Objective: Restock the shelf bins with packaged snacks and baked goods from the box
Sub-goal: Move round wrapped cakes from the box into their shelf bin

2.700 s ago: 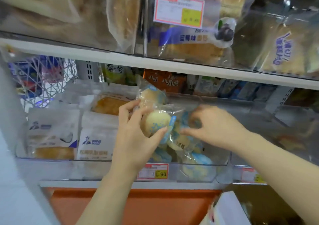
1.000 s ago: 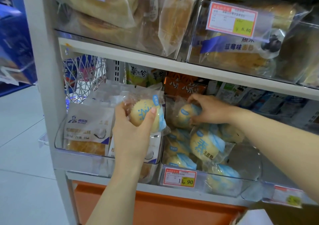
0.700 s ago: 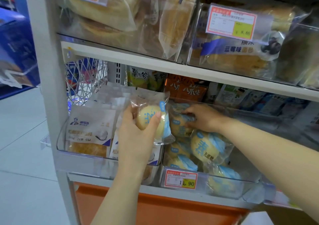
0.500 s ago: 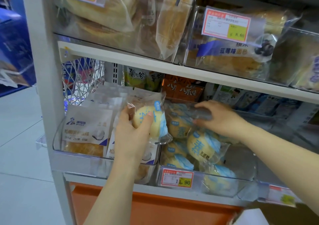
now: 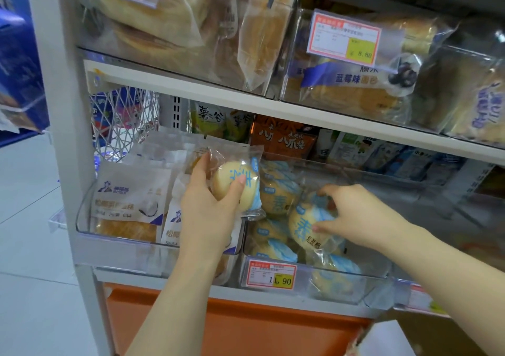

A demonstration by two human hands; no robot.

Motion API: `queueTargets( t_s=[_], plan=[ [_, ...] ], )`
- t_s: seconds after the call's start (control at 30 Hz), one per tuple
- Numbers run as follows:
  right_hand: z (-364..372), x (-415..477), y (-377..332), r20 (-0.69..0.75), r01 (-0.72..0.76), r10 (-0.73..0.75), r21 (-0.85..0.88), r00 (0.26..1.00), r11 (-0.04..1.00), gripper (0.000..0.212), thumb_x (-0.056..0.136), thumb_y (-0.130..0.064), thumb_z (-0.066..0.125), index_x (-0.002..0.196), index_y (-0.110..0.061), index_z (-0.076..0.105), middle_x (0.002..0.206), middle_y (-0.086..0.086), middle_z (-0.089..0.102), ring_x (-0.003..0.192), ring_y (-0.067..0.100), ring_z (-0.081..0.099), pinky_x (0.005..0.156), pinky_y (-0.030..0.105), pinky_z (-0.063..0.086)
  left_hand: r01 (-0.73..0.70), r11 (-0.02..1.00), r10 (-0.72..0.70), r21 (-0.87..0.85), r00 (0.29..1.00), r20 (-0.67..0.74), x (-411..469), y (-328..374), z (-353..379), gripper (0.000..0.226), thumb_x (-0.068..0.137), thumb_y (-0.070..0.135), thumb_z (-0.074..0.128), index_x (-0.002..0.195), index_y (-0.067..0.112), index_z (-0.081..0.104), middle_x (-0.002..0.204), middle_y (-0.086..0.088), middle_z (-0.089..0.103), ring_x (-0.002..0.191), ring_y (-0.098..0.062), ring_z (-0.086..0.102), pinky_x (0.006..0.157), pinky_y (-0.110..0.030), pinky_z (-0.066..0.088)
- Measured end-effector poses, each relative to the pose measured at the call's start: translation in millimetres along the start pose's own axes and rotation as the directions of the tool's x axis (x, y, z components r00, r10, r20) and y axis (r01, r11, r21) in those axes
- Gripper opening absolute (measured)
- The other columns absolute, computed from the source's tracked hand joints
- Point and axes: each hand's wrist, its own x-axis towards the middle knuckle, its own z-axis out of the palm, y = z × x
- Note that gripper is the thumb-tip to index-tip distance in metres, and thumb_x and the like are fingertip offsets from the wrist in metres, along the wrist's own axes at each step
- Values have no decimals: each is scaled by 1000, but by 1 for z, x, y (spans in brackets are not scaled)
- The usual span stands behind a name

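The white shelf (image 5: 300, 111) carries everything, and the clear bun bin (image 5: 379, 284) on its lower board is the landmark here. Below the bun bin runs an orange panel (image 5: 232, 325). Just left of the bun bin sits a second clear bin (image 5: 123, 254) holding white bread packs (image 5: 128, 194). Above the bun bin, on the next board up, lies a blueberry bread pack (image 5: 352, 82). Of the two hands, the left hand (image 5: 210, 210) is raised at the bun bin's upper left corner, thumb and fingers curled round a wrapped bun (image 5: 246, 183) held clear of the pile. The right hand (image 5: 355, 216) reaches into the bun bin from the right, thumb and fingertips clamped on the topmost bun pack (image 5: 306, 227), which rests on other yellow-and-blue packs heaped inside. A red price tag (image 5: 272, 276) is fixed to the left end of the bun bin's front wall
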Motion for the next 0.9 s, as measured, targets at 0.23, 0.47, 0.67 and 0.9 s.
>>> queueTargets(
  t_s=[0.23, 0.47, 0.67, 0.9],
  plan=[
    [5, -12, -28, -99, 142, -175, -277, 980, 950, 54, 82, -64, 55, 122, -30, 50, 117, -3, 62, 106, 24, 60, 78, 33, 46, -27, 997, 25, -65, 999, -33, 0, 1, -5, 63, 84, 29, 72, 138, 27, 41, 123, 18, 52, 102, 5, 56, 82, -16, 51],
    [7, 5, -35, -10, 96, -103, -285, 995, 954, 59, 86, -63, 51, 130, -24, 46, 118, 7, 60, 105, 28, 59, 71, 33, 41, -36, 991, 30, -126, 998, -52, -1, 2, -5, 56, 83, 28, 72, 127, 37, 38, 112, 24, 52, 98, 0, 60, 79, -20, 52],
    [-14, 9, -14, 18, 24, -20, -221, 1000, 975, 53, 89, -56, 51, 134, -31, 41, 125, 1, 58, 113, 23, 55, 77, 33, 44, -43, 989, 38, -142, 998, -42, 2, 0, -10, 57, 85, 26, 71, 127, 40, 36, 115, 23, 52, 102, -5, 60, 84, -25, 53],
    [-22, 21, -11, -6, 257, -267, -257, 964, 932, 53, 90, -41, 59, 138, -41, 36, 108, -1, 45, 109, 20, 48, 79, 32, 46, -49, 989, 42, -140, 998, -53, 3, -4, -10, 60, 83, 29, 72, 132, 37, 38, 122, 15, 53, 105, -11, 62, 90, -36, 54]
  ],
)
